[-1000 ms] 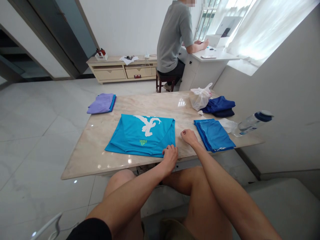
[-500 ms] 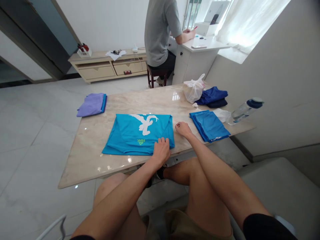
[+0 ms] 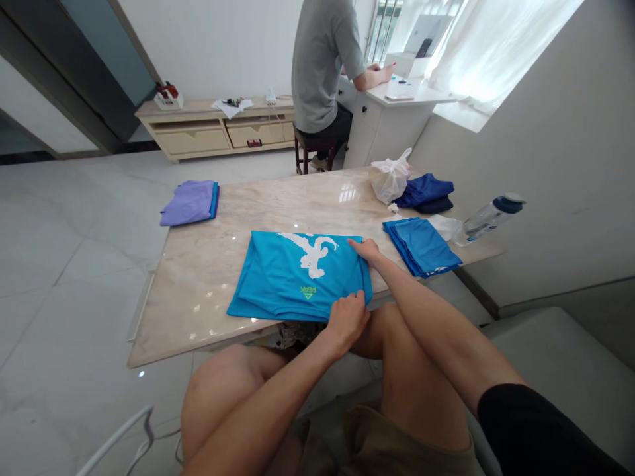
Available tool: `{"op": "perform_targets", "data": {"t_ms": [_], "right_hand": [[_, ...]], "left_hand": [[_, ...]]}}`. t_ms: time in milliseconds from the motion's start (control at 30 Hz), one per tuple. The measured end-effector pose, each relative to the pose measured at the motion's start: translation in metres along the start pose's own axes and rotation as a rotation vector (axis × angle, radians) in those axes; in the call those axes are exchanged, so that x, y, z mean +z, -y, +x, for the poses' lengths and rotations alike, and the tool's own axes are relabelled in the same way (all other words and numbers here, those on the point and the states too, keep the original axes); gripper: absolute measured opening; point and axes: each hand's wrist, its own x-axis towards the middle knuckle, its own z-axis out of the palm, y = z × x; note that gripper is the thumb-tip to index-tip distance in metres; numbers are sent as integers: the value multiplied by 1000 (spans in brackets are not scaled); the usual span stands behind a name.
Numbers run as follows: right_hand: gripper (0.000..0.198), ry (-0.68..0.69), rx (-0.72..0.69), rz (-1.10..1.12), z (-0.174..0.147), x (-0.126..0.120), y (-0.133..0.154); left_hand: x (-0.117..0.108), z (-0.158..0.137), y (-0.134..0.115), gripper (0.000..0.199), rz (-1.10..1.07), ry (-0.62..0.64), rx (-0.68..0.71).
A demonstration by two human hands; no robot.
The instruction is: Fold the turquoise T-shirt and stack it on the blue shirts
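Note:
A bright blue T-shirt (image 3: 282, 277) with a white print and a small green logo lies folded near the front edge of the table (image 3: 198, 264). My left hand (image 3: 350, 318) grips its near right corner, fingers curled over the cloth. At the far right corner, my right hand (image 3: 366, 251) pinches the shirt's edge between thumb and fingers. To the right of my hands lies a folded stack of darker blue clothes (image 3: 421, 246). Purple and blue folded clothes (image 3: 188, 203) sit at the table's far left corner.
At the back right are a white plastic bag (image 3: 390, 180) and dark blue clothing (image 3: 425, 192). A clear water bottle (image 3: 489, 218) stands at the right end. Beyond the table, a person in grey (image 3: 322, 73) sits at a white desk (image 3: 391, 112). A low cabinet (image 3: 193, 141) lines the wall.
The blue T-shirt has shifted right and slightly toward me. My right hand, beside the shirt before, now holds its far right corner. My left hand has moved right with the cloth.

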Motion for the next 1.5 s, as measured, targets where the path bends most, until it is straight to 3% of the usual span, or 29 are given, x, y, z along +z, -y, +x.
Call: {"op": "perform_targets", "data": {"t_ms": [100,200,333,433,567,733,833,933,1067,1167,1333,1500], "right_hand": [[24,-50,89,45,-5,-3,8],[21,-84,81,89,-9,-12,24],[21,-127,-71,165,-12,-21,66],[24,-118,-195,268,-16,-15,112],[24,-20,-280,355,-21,15,174],[16,181,-308,424,-26,80,220],[29,258,-281,377,-25,117,231],[42,339,-283,222,-18,137,233],[17,516,-368,148,-7,141,224],[31,580,-430,117,-3,137,216],[29,554,-600,101,0,134,220],[28,480,-654,120,7,154,228]], "left_hand": [[7,-18,0,23,-145,-53,-42],[8,-37,9,15,-279,-135,-93],[-1,-64,41,5,-419,-274,-124],[-14,-83,77,8,-541,-394,-167],[-29,-101,126,17,-712,-504,-263],[-38,-112,169,26,-841,-581,-376],[-36,-114,192,25,-814,-617,-464],[-32,-114,213,23,-752,-590,-576],[-28,-111,229,38,-872,-432,-663],[-29,-110,230,40,-900,-388,-676],[-32,-118,229,36,-799,-433,-630],[-38,-127,236,38,-629,-436,-669]]}}
